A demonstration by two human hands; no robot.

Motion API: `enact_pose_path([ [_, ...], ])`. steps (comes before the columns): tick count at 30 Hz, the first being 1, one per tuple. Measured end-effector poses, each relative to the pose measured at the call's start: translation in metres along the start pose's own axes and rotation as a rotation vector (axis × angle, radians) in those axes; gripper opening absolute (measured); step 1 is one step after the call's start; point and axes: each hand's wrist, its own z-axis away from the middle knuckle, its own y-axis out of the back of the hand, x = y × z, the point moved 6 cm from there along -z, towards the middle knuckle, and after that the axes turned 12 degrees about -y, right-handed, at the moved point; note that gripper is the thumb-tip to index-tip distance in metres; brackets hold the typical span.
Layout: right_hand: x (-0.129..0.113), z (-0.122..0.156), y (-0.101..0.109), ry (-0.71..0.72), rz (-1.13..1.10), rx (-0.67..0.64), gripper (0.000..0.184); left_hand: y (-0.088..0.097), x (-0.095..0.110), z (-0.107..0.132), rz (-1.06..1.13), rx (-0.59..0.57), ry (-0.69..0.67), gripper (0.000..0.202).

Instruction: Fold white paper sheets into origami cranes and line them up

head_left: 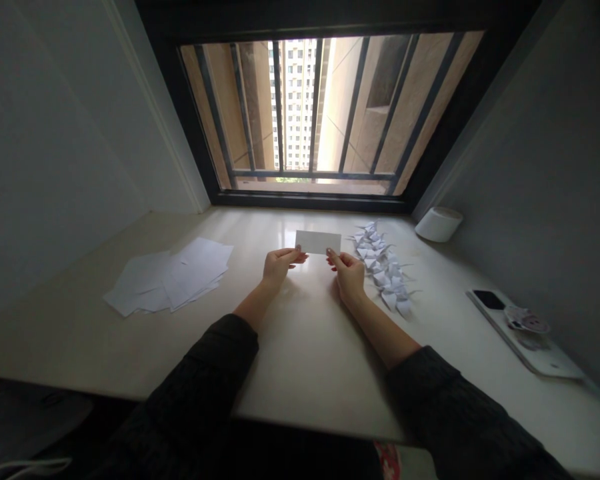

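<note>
Between my two hands is a small rectangular sheet of white paper (319,241), raised above the white sill and facing me. My left hand (281,262) pinches its lower left corner between thumb and fingers. At the lower right corner, my right hand (347,270) grips it the same way. Just right of my right hand lies a cluster of small folded paper cranes (381,263), several of them crowded in a band. Off to the left, a loose stack of white paper sheets (173,277) is spread unevenly on the sill.
A dark-framed window (310,200) with bars stands behind the sill (300,373). At the right wall are a white cup-like object (439,224), tipped or slanted, and a white phone (525,333) lying with its camera side up. The sill's front edge runs close to me.
</note>
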Motion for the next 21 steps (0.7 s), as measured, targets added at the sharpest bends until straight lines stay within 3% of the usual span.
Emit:
enact_pose_path([
  [5, -0.001, 0.002, -0.002, 0.020, 0.011, -0.017, 0.040, 0.001, -0.008, -0.002, 0.013, 0.009, 0.002, 0.044],
  [8, -0.003, 0.002, -0.003, 0.043, 0.052, -0.031, 0.040, 0.010, -0.014, -0.005, 0.001, 0.130, 0.001, 0.045],
  [10, -0.004, 0.003, -0.004, 0.065, 0.122, -0.048, 0.041, 0.021, -0.009, -0.005, -0.084, 0.246, -0.086, 0.043],
  [12, -0.006, 0.005, -0.006, 0.097, 0.221, -0.062, 0.043, 0.026, 0.010, -0.004, -0.262, 0.299, -0.291, 0.038],
  [16, -0.011, 0.011, -0.010, 0.194, 0.360, -0.071, 0.041, 0.014, 0.037, 0.004, -0.606, 0.156, -0.583, 0.028],
  [21, -0.010, 0.011, -0.011, 0.205, 0.389, -0.066, 0.041, 0.003, 0.037, 0.008, -0.786, 0.041, -0.638, 0.031],
])
